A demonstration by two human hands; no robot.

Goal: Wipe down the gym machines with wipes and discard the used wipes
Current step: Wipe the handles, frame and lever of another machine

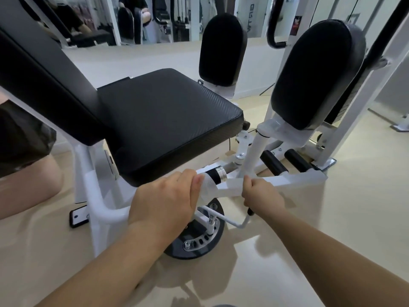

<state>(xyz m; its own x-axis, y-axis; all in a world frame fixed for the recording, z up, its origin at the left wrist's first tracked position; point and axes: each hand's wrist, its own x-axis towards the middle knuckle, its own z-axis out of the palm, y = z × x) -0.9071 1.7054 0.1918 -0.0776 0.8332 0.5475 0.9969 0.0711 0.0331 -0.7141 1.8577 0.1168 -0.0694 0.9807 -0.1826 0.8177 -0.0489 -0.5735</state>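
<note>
The gym machine has a black seat (pixel 168 120), a black backrest (pixel 44 69) and two upright black leg pads (pixel 221 49) (pixel 314 76) on a white frame. Below the seat's front edge, my left hand (pixel 163 202) holds a white wipe (pixel 208 185) wrapped over a handle with a black grip and silver ring (pixel 218 173). My right hand (pixel 261 193) grips the white square bar (pixel 287 180) just right of the wipe, fingers curled round it. Whether the right hand also pinches the wipe's edge is unclear.
A round black adjustment disc with holes (pixel 199 240) and a white lever with a black tip (pixel 245 220) sit under my hands. Two black foot rollers (pixel 285 162) lie behind the bar. A bare knee (pixel 28 178) is at left. Mirrors line the back wall; the beige floor spreads right.
</note>
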